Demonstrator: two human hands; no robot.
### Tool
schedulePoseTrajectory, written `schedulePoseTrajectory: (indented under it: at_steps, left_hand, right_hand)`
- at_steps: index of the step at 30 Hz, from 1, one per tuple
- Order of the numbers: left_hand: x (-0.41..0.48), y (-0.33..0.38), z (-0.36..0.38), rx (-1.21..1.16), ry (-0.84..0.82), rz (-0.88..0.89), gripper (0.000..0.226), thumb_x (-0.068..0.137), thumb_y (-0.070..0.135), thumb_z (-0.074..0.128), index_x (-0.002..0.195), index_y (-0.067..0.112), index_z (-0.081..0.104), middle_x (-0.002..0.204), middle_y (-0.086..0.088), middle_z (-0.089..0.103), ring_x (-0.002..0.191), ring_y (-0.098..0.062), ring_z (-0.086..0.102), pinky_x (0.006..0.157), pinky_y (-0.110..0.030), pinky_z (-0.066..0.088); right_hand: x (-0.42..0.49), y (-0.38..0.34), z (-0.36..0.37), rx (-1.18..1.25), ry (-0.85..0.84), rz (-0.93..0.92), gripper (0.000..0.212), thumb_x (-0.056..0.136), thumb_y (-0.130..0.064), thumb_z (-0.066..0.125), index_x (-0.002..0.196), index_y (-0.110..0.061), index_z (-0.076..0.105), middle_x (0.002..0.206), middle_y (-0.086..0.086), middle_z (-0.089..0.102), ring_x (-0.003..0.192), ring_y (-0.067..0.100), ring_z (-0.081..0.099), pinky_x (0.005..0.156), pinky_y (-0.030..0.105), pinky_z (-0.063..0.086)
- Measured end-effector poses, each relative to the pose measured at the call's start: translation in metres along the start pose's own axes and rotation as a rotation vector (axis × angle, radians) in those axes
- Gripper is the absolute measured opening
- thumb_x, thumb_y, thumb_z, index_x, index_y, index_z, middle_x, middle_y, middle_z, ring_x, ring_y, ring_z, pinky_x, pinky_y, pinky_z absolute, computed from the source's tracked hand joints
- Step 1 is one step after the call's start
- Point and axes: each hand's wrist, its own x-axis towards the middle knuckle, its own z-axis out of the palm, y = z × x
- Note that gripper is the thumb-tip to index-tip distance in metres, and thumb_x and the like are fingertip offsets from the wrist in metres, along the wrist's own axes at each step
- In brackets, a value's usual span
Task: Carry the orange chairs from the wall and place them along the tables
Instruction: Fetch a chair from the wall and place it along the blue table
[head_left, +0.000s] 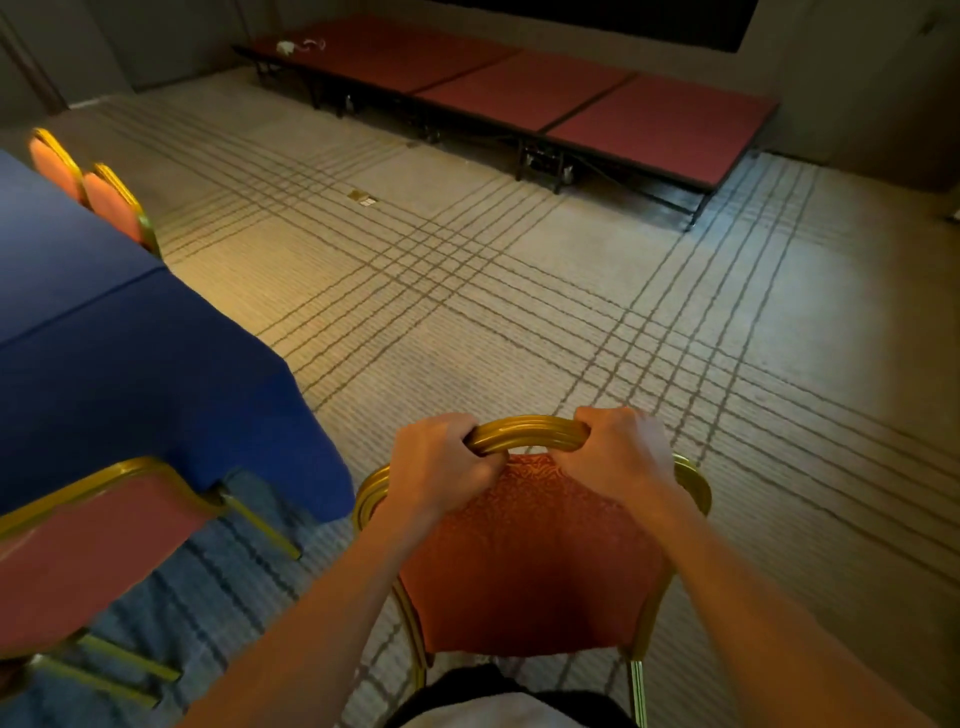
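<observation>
- Spreading ahead of the left hand (441, 462) and right hand (618, 457): line-patterned carpet (519, 312).
- Blue-clothed table (104, 338): left of the left hand.
- Held orange chair (530, 561): backrest directly below both hands.
- Gold top rail (527, 434): fingers of each hand curled round it, hands near together.

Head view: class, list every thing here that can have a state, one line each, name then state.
left hand: grips top rail of held chair
right hand: grips the same rail
held chair: held by its backrest, near corner of blue table
near chair: set at the table's end
far chairs: set along the table's side
blue table: covered, cloth hanging down
stage platforms: standing along the wall
</observation>
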Motion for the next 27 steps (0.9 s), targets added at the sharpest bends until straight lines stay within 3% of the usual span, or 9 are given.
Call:
schedulePoseTrajectory:
  at_steps: [4,12,17,22,27]
  left_hand:
    - [0.082,-0.023,0.008,0.025,0.012,0.007,0.035,0.073,0.043,0.067,0.057,0.022,0.044,0.05,0.008,0.039,0.044,-0.015,0.04,0.042,-0.029,0.031]
    - [0.244,-0.089,0.038,0.068,0.061,-0.052,0.036,0.076,0.042,0.067,0.057,0.019,0.047,0.05,0.004,0.042,0.044,-0.013,0.04,0.042,-0.032,0.033]
    - [0.336,-0.133,0.077,0.159,0.094,-0.12,0.039,0.076,0.047,0.066,0.057,0.021,0.045,0.05,0.008,0.038,0.043,-0.012,0.039,0.04,-0.028,0.031]
    - [0.425,-0.165,0.08,0.226,0.13,-0.165,0.04,0.077,0.049,0.064,0.057,0.022,0.043,0.05,0.011,0.032,0.043,-0.012,0.038,0.041,-0.026,0.03]
    - [0.517,-0.208,0.083,0.289,0.144,-0.183,0.041,0.075,0.048,0.069,0.057,0.024,0.042,0.051,0.011,0.036,0.043,-0.014,0.039,0.043,-0.026,0.028]
  right_hand:
    - [0.089,0.002,-0.008,-0.009,0.039,-0.045,0.047,0.08,-0.069,0.056,0.066,-0.024,0.057,0.056,-0.007,0.052,0.059,0.016,0.055,0.062,0.03,0.043]
    - [0.289,-0.001,0.006,0.005,0.067,-0.196,0.047,0.081,-0.062,0.063,0.06,-0.024,0.044,0.053,-0.006,0.047,0.052,0.019,0.05,0.056,0.028,0.038]
    - [0.418,0.009,0.041,0.025,0.104,-0.316,0.049,0.075,-0.069,0.049,0.057,-0.024,0.04,0.048,-0.007,0.04,0.046,0.019,0.046,0.052,0.028,0.038]
    - [0.527,-0.003,0.042,0.048,0.145,-0.436,0.047,0.075,-0.055,0.069,0.055,-0.023,0.042,0.044,-0.011,0.033,0.042,0.019,0.041,0.052,0.026,0.033]
    - [0.633,-0.021,0.044,0.057,0.142,-0.448,0.044,0.078,-0.056,0.067,0.056,-0.024,0.046,0.047,-0.008,0.041,0.045,0.021,0.046,0.053,0.027,0.031]
